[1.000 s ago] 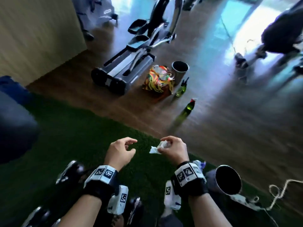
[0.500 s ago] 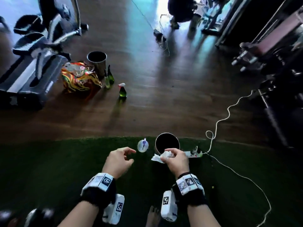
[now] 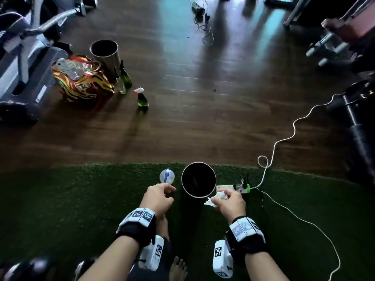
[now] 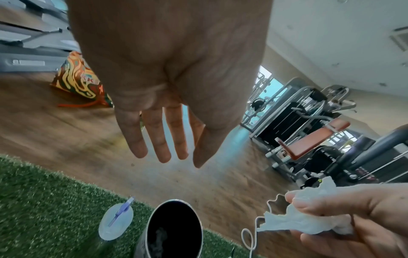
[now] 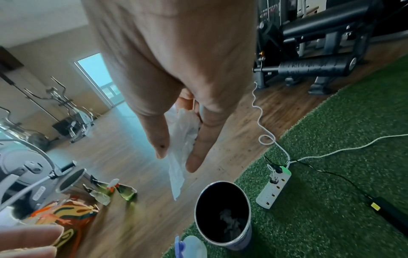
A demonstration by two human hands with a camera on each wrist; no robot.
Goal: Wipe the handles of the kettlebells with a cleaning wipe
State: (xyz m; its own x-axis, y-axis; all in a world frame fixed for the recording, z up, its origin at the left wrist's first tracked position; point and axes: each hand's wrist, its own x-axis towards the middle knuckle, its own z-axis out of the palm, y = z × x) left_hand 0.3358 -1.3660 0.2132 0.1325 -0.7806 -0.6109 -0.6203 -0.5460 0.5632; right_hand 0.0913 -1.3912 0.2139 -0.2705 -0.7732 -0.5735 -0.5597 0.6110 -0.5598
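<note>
Both hands have come apart since a second ago, and the bin now stands between them. The right hand pinches the crumpled wipe beside its rim; the left hand hangs loosely curled and empty. Carry the wipe over the opening before letting go, I judge. Kettlebells lie at lower left.

wipe: white. bin: black inside, silver rim. turf mat: dark green. floor: brown wood planks. bag: red/orange with yellow swirl pattern. spray bottle: green, white/red trigger. power strip: white. wristbands: black, black-and-white square markers.
</note>
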